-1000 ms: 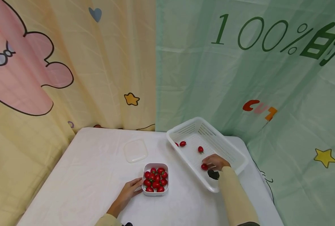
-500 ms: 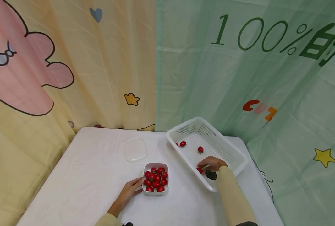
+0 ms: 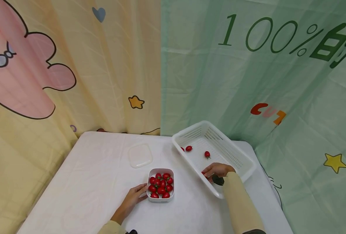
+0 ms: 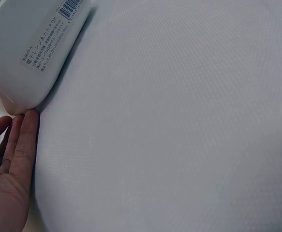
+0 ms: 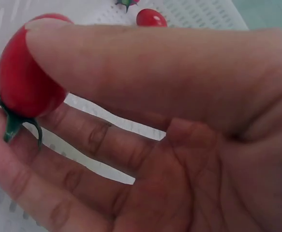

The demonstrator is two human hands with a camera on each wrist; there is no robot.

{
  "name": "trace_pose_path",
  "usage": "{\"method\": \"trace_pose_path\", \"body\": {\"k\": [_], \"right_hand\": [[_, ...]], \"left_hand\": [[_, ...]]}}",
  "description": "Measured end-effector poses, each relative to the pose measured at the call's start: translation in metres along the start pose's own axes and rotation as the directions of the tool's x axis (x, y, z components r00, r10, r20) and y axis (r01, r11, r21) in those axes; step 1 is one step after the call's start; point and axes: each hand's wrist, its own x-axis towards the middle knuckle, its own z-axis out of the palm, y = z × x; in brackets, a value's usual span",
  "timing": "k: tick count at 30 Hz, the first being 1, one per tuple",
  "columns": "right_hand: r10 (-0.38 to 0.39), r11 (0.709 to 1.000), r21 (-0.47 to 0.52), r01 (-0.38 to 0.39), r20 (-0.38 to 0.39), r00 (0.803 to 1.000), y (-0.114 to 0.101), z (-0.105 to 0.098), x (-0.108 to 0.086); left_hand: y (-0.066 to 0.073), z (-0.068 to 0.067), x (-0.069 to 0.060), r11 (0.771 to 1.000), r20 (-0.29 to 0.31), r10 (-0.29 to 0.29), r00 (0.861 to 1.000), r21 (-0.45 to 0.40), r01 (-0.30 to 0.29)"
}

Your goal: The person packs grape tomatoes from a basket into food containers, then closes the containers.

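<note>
tomatoes (image 3: 161,186) sit in a white tub (image 3: 161,200) on the table (image 3: 97,175), left of a basket (image 3: 232,157) at the back right corner, in the head view; a clear lid (image 3: 140,156) lies near the back edge. the left wrist view shows the left hand (image 4: 10,179), fingers straight, touching the tub. in the right wrist view, the right hand (image 5: 189,145) pinches one tomato (image 5: 24,72) over the basket.

L sleeve (image 3: 111,228): person's, pale yellow-beige, plain, cuff at wrist.
R sleeve (image 3: 244,204): same col., long, smooth fabric.
R wrist piece (image 3: 218,180): v. dark, small, roundish, by cuff; details n/c.
R forearm band (image 3: 254,231): blk/dk grey, curved, cut off at btm.
L dark piece (image 3: 132,232): blk, partly in frame.
L hand (image 3: 131,199): bare.
R hand (image 3: 219,168): bare, palm lines & finger creases visible.
</note>
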Motion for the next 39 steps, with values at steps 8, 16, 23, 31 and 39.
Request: {"method": "trace_pose_path", "body": {"k": [8, 16, 23, 31, 39], "right_hand": [[-0.063, 0.998, 0.006, 0.063, 0.036, 0.997, -0.008, 0.002, -0.007], [-0.141, 0.986, 0.087, 0.142, -0.010, 0.990, -0.015, 0.007, -0.011], [-0.190, 0.972, 0.126, 0.196, -0.054, 0.980, -0.018, 0.010, -0.014], [-0.261, 0.944, 0.171, 0.282, -0.132, 0.956, -0.022, 0.017, -0.020], [-0.311, 0.934, 0.123, 0.335, -0.180, 0.933, -0.027, 0.025, -0.028]], "left_hand": [[0.001, 0.001, -0.002, 1.000, -0.014, -0.012, 1.000, -0.004, 0.012], [-0.001, 0.000, 0.000, 1.000, -0.008, -0.009, 1.000, -0.008, 0.009], [0.000, 0.000, 0.000, 1.000, -0.013, -0.010, 1.000, -0.012, 0.010], [0.001, -0.001, 0.000, 1.000, -0.002, 0.001, 1.000, 0.002, -0.001], [-0.001, -0.001, 0.001, 1.000, -0.003, -0.007, 1.000, -0.001, 0.007]]}}
